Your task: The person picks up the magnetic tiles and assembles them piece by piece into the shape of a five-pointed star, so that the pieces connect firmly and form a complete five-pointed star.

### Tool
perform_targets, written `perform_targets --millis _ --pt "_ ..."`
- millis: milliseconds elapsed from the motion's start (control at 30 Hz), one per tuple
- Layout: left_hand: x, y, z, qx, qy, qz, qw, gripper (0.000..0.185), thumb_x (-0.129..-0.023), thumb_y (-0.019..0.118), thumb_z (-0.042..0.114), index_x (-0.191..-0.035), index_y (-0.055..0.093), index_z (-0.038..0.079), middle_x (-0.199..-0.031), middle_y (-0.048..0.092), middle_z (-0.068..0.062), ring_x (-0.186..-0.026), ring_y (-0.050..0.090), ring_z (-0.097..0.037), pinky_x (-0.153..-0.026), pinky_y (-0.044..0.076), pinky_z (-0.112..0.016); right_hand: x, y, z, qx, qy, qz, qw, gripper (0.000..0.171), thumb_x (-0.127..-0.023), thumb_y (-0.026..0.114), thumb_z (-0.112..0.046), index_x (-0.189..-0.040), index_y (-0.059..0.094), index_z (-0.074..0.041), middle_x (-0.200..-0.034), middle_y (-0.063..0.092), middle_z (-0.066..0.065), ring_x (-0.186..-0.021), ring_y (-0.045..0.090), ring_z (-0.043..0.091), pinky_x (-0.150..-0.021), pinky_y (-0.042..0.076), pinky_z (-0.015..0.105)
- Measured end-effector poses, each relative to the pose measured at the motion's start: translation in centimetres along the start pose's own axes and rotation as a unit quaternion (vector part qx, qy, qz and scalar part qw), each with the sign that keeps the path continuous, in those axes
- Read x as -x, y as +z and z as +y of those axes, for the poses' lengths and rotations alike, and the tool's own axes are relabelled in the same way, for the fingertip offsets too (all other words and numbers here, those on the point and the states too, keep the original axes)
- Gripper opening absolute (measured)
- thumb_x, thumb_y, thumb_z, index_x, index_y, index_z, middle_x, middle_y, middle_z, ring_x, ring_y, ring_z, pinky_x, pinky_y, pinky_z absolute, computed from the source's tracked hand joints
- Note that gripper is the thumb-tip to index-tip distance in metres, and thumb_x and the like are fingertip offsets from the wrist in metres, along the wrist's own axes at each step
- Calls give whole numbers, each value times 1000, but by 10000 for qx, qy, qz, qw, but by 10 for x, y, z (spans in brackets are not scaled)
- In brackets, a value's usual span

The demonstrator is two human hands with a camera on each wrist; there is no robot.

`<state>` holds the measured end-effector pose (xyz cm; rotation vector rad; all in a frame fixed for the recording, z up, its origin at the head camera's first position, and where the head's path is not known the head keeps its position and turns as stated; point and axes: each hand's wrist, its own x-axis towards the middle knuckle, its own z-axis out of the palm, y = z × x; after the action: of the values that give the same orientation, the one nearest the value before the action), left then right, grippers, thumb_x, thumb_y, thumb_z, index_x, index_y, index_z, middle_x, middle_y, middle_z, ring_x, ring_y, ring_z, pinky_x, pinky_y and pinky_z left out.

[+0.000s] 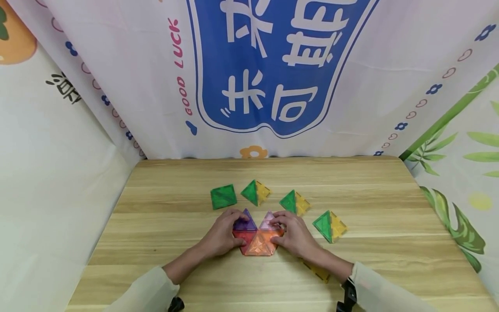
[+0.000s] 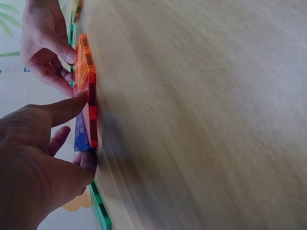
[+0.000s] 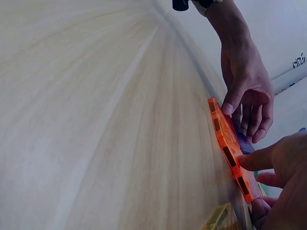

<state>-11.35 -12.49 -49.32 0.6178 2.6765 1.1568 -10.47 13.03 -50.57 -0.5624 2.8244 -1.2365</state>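
At the frame's lower centre, five triangular tiles meet edge to edge, notched at the top; whether they are raised off the counter is unclear. The left hand grips their purple-and-red side, the right hand their pink-and-orange side, probably so paired pressure keeps the seams closed.

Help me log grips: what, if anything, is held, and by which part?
The tile cluster, held at opposite sides: the left hand on its red tile and purple tile, the right hand on its rightmost orange tile and pink tile.
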Motion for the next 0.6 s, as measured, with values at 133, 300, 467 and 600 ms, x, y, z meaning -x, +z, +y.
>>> perform_targets --millis 133,300,467,600 --pt "-1 -1 -1 166 -120 -70 9998 49 -76 94 0 -118 69 5 -128 60 -13 -126 57 -32 -109 49 -54 -1 1 1 -88 43 -22 9999 37 -73 96 -1 -106 80 -4 -129 69 16 -122 64 37 -106 51 59" --pt "-3 -2 -2 359 -160 -139 9991 46 -74 95 -1 -112 70 8 -127 60 -13 -124 57 -32 -107 49 -54 -1 1 1 -179 64 -32 9998 37 -72 96 0 -106 81 -5 -129 68 15 -123 63 36 -106 51 58" --pt "-4 -3 -4 527 -243 -224 9981 44 -73 96 0 -108 71 9 -124 59 -12 -120 56 -31 -105 48 -52 1 0 -1 -187 10 -22 9998 38 -73 96 0 -107 81 -5 -129 66 14 -122 63 35 -103 52 56" --pt "-5 -3 -4 551 -340 -277 9975 42 -75 95 0 -110 72 10 -121 57 -9 -119 56 -30 -105 48 -50 1 0 0 -159 -59 -21 9999 39 -72 96 0 -108 81 -5 -129 66 13 -120 63 33 -101 53 54"
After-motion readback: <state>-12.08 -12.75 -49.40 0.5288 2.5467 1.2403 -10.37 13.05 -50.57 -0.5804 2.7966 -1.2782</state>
